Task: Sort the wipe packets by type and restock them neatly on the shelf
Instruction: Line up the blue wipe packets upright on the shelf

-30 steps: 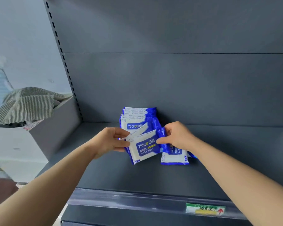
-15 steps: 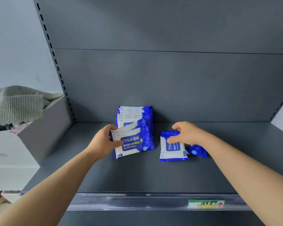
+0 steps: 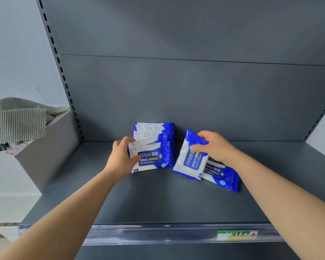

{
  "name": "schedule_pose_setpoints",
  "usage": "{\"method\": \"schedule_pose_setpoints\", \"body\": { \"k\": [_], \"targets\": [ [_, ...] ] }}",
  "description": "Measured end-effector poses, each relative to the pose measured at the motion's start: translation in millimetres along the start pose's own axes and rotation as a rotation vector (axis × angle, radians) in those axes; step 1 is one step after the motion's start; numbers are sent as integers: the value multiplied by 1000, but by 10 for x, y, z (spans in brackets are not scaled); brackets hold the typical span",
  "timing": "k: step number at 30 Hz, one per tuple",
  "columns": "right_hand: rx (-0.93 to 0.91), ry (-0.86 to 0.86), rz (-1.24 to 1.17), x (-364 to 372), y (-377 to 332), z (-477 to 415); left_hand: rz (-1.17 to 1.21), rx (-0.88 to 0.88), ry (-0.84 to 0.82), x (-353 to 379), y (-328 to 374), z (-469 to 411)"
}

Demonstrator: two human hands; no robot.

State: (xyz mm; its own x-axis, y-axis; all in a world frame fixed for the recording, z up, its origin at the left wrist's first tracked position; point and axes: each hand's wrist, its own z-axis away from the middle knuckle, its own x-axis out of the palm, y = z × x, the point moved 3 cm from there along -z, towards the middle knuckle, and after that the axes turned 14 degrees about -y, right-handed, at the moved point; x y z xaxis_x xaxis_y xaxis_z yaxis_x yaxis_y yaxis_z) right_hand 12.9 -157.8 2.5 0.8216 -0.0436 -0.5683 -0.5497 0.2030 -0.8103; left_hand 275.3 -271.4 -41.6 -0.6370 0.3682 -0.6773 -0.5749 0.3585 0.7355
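Observation:
A row of several blue-and-white alcohol wipe packets [image 3: 154, 139] leans against the back panel of the grey shelf [image 3: 158, 199]. My left hand [image 3: 121, 156] grips the left edge of the front packet [image 3: 153, 159] in that row. My right hand [image 3: 213, 147] holds another packet [image 3: 188, 164] tilted on end, its lower edge touching the shelf. One more packet [image 3: 221, 176] lies flat on the shelf to the right, partly under my right hand.
A grey box [image 3: 45, 149] with a striped cloth [image 3: 15, 121] draped on it stands left of the shelf upright. A clear price rail [image 3: 158, 234] with a green and yellow label [image 3: 236, 235] runs along the shelf's front edge.
My left hand has set its packet against the front of the row. My right hand has lifted one of the two loose packets up on end, away from the flat one.

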Motion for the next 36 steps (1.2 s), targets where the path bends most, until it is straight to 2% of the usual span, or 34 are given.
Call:
{"method": "schedule_pose_setpoints", "body": {
  "k": [4, 7, 10, 13, 16, 20, 24, 27, 30, 35, 36],
  "targets": [
    [-37, 37, -328, 246, -26, -57, 16, -2, -26, -13, -16, -17],
    [-20, 60, -369, 432, 5, -129, 38, 21, 55, -25, 13, -10],
    [-14, 119, -197, 544, 16, -193, 63, 49, 77, -19, 10, -22],
    [-10, 159, 47, 626, -20, -220, 211, 66, -23, 40, 15, -14],
    [-7, 141, 85, 690, -14, -235, 167, 27, -113, 119, 22, 3],
    [19, 8, 84, 586, 20, -191, 100, -15, -55, 159, 12, -43],
    [201, -46, 310, 110, 175, -29, 105, -12, -23, 148, 2, -90],
    [386, -166, 475, -94, 337, 128, 108, -5, -1, 135, 20, -93],
    [370, -235, 365, -117, 389, 225, 137, -4, -1, 152, 39, -72],
    [139, -242, 0, -181, 192, 350, 165, -4, -15, 152, 75, -34],
    [87, -224, -3, -169, 129, 330, 172, 0, -9, 148, 84, -20]
  ]
}}
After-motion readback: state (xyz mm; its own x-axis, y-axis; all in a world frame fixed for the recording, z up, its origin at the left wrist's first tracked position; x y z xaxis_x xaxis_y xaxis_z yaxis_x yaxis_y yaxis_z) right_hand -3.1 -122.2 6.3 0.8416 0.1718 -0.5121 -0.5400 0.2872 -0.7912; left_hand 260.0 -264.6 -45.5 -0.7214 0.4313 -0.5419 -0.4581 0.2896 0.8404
